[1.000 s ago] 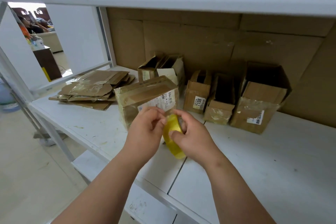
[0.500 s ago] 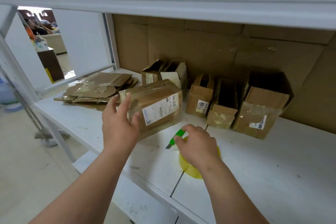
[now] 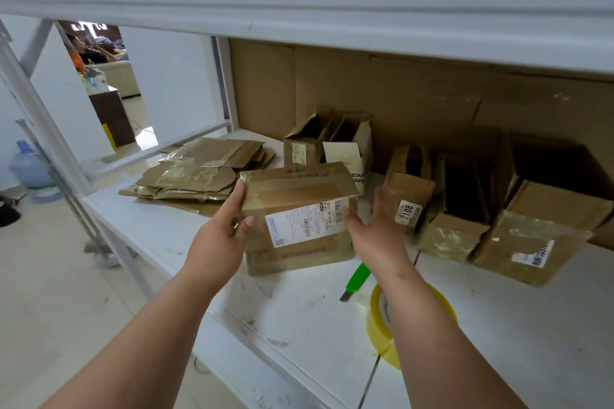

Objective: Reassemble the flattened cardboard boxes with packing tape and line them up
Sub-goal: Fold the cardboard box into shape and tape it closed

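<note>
Both hands on taped box on white shelf.
Left hand (image 3: 222,236) and right hand (image 3: 375,229) flat against opposite ends of taped box (image 3: 299,219), fingers straight; tape roll (image 3: 377,319) and green cutter (image 3: 357,279) just in front; flattened boxes (image 3: 199,173) to left.

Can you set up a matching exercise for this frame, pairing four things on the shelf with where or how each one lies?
Things:
1. taped box
2. tape roll
3. green cutter
4. flattened cardboard pile

States:
A. lying flat on the shelf's left part
B. between both hands
C. partly hidden under the right forearm
D. lying on the shelf just in front of the taped box

Pairs: 1-B, 2-C, 3-D, 4-A
</note>
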### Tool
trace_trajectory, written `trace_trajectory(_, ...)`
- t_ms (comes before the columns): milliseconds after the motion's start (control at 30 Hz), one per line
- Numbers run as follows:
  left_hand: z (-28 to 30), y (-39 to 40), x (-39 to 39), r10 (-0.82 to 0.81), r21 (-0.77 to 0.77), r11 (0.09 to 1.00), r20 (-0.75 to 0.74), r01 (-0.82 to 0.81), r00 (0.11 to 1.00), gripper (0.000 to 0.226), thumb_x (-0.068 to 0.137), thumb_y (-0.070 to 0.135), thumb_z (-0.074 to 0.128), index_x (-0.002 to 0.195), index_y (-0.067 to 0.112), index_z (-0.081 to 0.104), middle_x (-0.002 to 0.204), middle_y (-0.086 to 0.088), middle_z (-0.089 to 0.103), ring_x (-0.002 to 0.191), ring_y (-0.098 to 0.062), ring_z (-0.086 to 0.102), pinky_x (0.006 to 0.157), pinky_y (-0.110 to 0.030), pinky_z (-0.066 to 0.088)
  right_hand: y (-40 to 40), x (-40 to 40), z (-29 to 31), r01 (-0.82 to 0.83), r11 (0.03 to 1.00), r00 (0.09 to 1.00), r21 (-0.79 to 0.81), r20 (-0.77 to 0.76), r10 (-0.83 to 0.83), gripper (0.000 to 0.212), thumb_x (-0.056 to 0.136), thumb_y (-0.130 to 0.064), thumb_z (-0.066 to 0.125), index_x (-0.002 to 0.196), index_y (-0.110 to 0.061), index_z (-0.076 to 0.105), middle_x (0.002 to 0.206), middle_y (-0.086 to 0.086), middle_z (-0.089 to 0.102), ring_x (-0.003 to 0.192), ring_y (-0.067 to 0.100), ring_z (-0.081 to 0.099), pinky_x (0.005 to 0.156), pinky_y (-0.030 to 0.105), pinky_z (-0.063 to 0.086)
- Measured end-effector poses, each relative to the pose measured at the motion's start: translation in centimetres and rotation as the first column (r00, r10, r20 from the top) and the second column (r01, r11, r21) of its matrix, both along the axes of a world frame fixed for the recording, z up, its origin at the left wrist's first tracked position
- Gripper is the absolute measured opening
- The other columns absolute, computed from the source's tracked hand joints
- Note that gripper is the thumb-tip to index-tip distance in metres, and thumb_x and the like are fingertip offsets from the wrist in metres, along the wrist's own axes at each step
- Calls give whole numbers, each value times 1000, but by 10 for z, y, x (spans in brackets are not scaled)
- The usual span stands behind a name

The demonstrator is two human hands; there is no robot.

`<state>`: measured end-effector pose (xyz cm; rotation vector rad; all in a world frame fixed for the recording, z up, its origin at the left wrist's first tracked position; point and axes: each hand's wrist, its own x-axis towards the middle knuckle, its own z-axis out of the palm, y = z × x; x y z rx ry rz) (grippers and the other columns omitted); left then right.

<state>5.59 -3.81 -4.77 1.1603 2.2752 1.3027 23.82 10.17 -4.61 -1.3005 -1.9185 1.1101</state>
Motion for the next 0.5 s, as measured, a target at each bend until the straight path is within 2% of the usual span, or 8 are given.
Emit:
trace_trajectory(67, -6, 3, -5, -36, 40, 999, 93, 33, 995, 68, 104, 35, 44, 154, 46, 0, 146, 8, 49, 133, -20, 46, 107, -38, 38, 3, -11, -5, -15, 999, 1000, 28, 0, 15, 45, 99, -49, 46, 141, -31, 44, 136, -8, 58, 125, 21, 56, 102, 37, 47)
trace_trajectory(133, -12, 7, -2, -66, 117, 992, 221, 41, 973, 77, 98, 48, 45, 154, 42, -7, 156, 11, 33, 143, -18, 34, 116, -43, 32, 2, -17, -8, 33, 994, 999, 107, 31, -36, 35, 100, -51, 43, 123, -29, 57, 119, -6, 66, 110, 21, 62, 89, 33, 50)
trace_trajectory(233, -18, 13, 3, -20, 177, 984, 232, -22, 973, 75, 97, 50, 45, 158, 35, 5, 151, 25, 24, 144, -16, 31, 116, -45, 33, -1, -20, -14, 103, 982, 994, 158, 11, -106, 36, 99, -53, 43, 118, -29, 63, 113, -6, 70, 103, 19, 64, 84, 32, 51)
trace_trajectory(300, -21, 15, 2, 43, 184, 979, 215, -83, 976, 62, 100, 44, 45, 156, 34, 20, 152, 18, 36, 139, -19, 40, 112, -46, 39, -3, -21, -18, 121, 981, 993, 151, -28, -119, 38, 98, -55, 44, 119, -31, 65, 109, -8, 72, 101, 17, 65, 86, 34, 52)
trace_trajectory(367, -25, 17, -1, 58, 194, 975, 266, -112, 962, 56, 99, 46, 48, 152, 33, 33, 145, 7, 52, 133, -21, 47, 107, -45, 43, -4, -21, -21, 128, 985, 990, 117, -77, -119, 39, 97, -56, 44, 120, -33, 65, 106, -10, 72, 100, 14, 65, 87, 34, 53)
trace_trajectory(400, -26, 17, -3, 52, 195, 975, 275, -109, 960, 56, 97, 50, 49, 150, 34, 37, 148, 6, 49, 136, -19, 45, 108, -43, 42, -5, -21, -23, 124, 988, 988, 91, -104, -114, 38, 97, -54, 45, 122, -33, 65, 106, -11, 72, 100, 12, 65, 88, 33, 53)
trace_trajectory(467, -24, 15, -4, 21, 197, 977, 283, -80, 959, 55, 98, 50, 49, 149, 36, 37, 159, 14, 29, 140, -10, 33, 110, -37, 36, -8, -21, -27, 116, 993, 983, 34, -145, -110, 36, 99, -49, 46, 126, -33, 64, 110, -12, 71, 101, 9, 65, 90, 31, 53)
trace_trajectory(500, -22, 15, -3, 6, 197, 978, 327, -74, 945, 52, 100, 46, 48, 149, 34, 38, 158, 14, 30, 138, -10, 36, 108, -35, 37, -9, -22, -28, 114, 993, 981, 11, -161, -111, 36, 99, -47, 46, 128, -33, 63, 112, -12, 71, 101, 9, 65, 91, 31, 54)
